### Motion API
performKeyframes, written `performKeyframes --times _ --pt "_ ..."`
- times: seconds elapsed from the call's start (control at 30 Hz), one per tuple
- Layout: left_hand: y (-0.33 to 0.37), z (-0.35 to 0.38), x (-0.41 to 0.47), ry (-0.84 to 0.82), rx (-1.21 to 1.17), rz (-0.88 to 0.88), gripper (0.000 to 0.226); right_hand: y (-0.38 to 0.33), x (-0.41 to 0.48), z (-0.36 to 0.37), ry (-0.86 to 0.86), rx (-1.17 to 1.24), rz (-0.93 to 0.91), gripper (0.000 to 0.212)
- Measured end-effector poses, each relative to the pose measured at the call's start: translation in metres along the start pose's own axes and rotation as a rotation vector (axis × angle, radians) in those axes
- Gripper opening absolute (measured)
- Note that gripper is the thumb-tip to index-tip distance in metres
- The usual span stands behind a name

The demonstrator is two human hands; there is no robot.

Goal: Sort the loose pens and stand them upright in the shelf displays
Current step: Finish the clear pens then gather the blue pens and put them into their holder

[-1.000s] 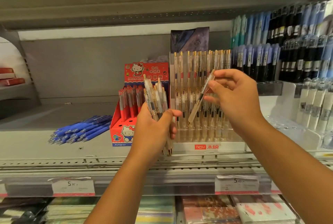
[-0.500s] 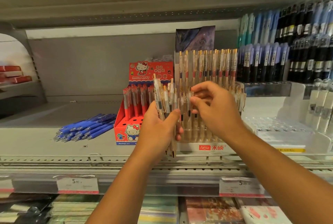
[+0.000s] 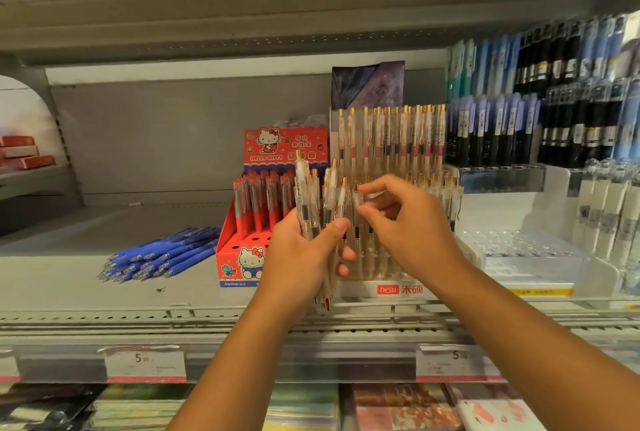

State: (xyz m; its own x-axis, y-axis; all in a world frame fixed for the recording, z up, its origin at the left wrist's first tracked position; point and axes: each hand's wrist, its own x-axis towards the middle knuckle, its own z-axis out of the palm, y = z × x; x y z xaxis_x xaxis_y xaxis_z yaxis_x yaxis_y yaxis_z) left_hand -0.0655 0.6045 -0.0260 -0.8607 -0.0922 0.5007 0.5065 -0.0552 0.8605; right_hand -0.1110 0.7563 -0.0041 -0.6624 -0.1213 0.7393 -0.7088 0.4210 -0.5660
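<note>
My left hand [image 3: 298, 257] grips a bundle of clear pens with gold clips [image 3: 311, 195], held upright in front of the shelf, tips pointing down. My right hand [image 3: 408, 226] is just right of the bundle, and its thumb and forefinger pinch the top of one clear pen [image 3: 356, 200] at the bundle's right side. Behind both hands stands the clear tiered pen display [image 3: 398, 289] with a red label, its back row [image 3: 391, 136] filled with matching upright pens. The hands hide its lower rows.
A red cartoon-cat box of red pens [image 3: 242, 257] stands left of the display. Loose blue pens [image 3: 162, 257] lie in a pile on the shelf further left. Dark and blue pens [image 3: 502, 129], white pens [image 3: 606, 208] and a clear tray [image 3: 519, 247] fill the right.
My right hand held one pen up by the display a second ago. It has come down and left to the bundle, where it now pinches a pen's top. The view shifted slightly.
</note>
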Motion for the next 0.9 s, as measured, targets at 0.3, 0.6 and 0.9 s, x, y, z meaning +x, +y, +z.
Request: performKeyframes --times 0.3,0.6,0.9 --pt "0.001 0.0 -0.002 -0.025 0.0 0.004 0.014 -0.017 -0.006 -0.008 0.013 0.186 0.118 0.017" --pt "0.003 0.0 -0.004 -0.113 -0.023 0.001 0.018 -0.034 -0.01 -0.003 -0.051 0.385 0.287 0.024" --pt "0.002 0.002 -0.004 -0.128 -0.037 -0.029 0.02 -0.028 -0.011 -0.007 -0.045 0.538 0.399 0.02"
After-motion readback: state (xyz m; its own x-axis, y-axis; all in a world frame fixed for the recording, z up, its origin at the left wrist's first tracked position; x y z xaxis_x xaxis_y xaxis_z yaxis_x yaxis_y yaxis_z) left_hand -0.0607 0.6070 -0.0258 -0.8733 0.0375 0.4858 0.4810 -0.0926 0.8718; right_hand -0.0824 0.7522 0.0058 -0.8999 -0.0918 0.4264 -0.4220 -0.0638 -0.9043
